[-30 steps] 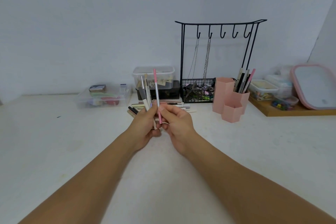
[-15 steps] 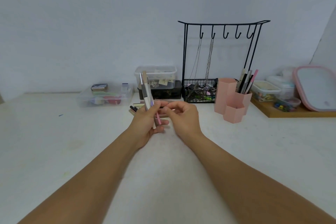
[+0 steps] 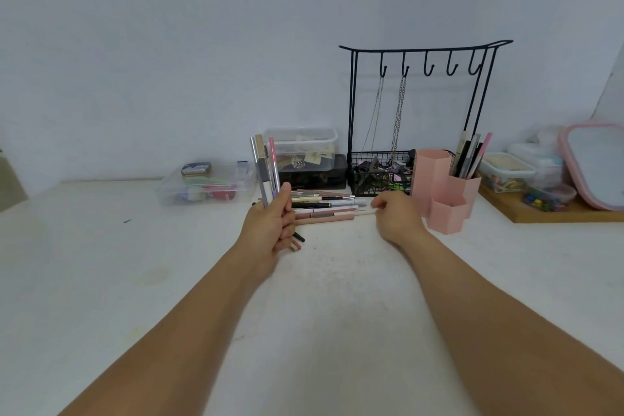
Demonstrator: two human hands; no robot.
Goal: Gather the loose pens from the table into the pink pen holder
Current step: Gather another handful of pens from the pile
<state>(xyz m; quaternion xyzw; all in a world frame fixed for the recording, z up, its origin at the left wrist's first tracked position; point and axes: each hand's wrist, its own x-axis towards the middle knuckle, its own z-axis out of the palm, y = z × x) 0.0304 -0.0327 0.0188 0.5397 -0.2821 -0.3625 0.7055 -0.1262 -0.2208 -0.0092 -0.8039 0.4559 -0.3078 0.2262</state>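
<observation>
Left hand (image 3: pixel 270 230) clamps an upright pen bundle (image 3: pixel 265 169). Right hand (image 3: pixel 395 213) fingers loosely curled, empty, at the pile (image 3: pixel 326 208) on the tabletop (image 3: pixel 337 297), beside the holder (image 3: pixel 442 192). Pinch one pen by its end, don't scatter the rest. Half a second ago both hands met at the bundle; right has since moved out.

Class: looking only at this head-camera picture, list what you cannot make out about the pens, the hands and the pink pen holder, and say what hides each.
1. Head view: how many pens the left hand holds; they overlap and its grip covers their lower ends.
2. Whether the right hand touches the loose pens; its curled fingertips are hidden.
3. Inside of the pink pen holder; its walls block it.
4. Lettering on pens; too small.
</observation>
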